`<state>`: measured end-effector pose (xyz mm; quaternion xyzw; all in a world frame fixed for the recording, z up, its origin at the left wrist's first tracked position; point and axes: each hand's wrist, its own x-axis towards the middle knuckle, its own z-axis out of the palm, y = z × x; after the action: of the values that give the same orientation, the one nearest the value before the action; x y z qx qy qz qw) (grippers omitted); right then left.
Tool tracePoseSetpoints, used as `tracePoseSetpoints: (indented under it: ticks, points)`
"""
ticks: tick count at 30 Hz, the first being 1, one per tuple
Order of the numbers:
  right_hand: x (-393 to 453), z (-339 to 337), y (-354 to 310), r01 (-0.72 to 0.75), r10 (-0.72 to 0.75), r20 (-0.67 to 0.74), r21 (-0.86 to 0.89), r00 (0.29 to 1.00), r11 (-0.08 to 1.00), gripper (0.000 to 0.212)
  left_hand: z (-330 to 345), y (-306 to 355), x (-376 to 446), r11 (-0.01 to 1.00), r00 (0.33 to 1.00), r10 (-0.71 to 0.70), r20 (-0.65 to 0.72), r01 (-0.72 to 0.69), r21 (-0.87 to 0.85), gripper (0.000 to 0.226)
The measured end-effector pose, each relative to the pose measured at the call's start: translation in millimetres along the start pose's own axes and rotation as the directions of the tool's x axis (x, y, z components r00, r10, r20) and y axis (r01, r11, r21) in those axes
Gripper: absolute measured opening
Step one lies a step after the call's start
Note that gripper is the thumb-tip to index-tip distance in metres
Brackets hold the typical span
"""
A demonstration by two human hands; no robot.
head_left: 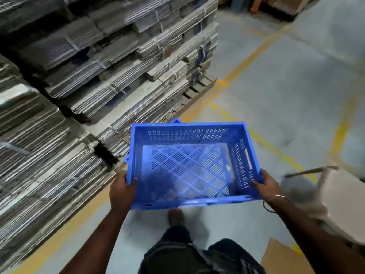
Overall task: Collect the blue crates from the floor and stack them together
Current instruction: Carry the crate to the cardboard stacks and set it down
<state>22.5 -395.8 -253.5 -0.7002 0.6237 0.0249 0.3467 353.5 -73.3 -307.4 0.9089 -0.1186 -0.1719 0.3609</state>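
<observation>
A blue perforated plastic crate [189,167] hangs in the air in front of me, open side up and empty. My left hand [121,191] grips its near left corner, thumb over the rim. My right hand [265,184] grips the near right corner, fingers curled inside the wall. A corner of another blue crate [176,121] pokes out from behind the far rim, and a blue edge [126,159] shows at the left; the rest of it is hidden.
Tall stacks of strapped, flattened cardboard [94,76] on a pallet [197,93] fill the left side. Yellow lines [254,54] mark the grey floor. A pale chair-like object [343,202] and a cardboard sheet [280,258] lie at the right. My foot [175,215] is under the crate.
</observation>
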Motion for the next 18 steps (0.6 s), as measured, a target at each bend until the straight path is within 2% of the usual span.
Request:
tracePoseSetpoints:
  ticks: [2,5,10,15,18]
  points:
    - [16,-2,-16,-0.002,0.002,0.006,0.0,1.0,1.0,0.057,3,6,3,1.0,1.0,0.012,-0.005,-0.012,-0.002,0.037]
    - [74,-2,-52,0.041,-0.039,0.108,-0.024,0.993,0.999,0.057,17,8,23,0.998,0.995,-0.066,-0.07,0.065,-0.011,0.015]
    - [182,15,-95,0.207,-0.165,0.279,-0.13,0.946,0.97,0.053,52,5,33,0.968,0.953,-0.244,-0.181,0.25,0.01,0.018]
    - [285,36,-124,0.317,-0.207,0.462,-0.174,0.862,0.932,0.045,92,20,21,0.921,0.881,-0.384,-0.276,0.389,-0.039,0.017]
    - [334,45,-134,0.4,-0.228,0.556,-0.208,0.799,0.892,0.063,111,30,12,0.884,0.836,-0.459,-0.303,0.464,-0.059,0.021]
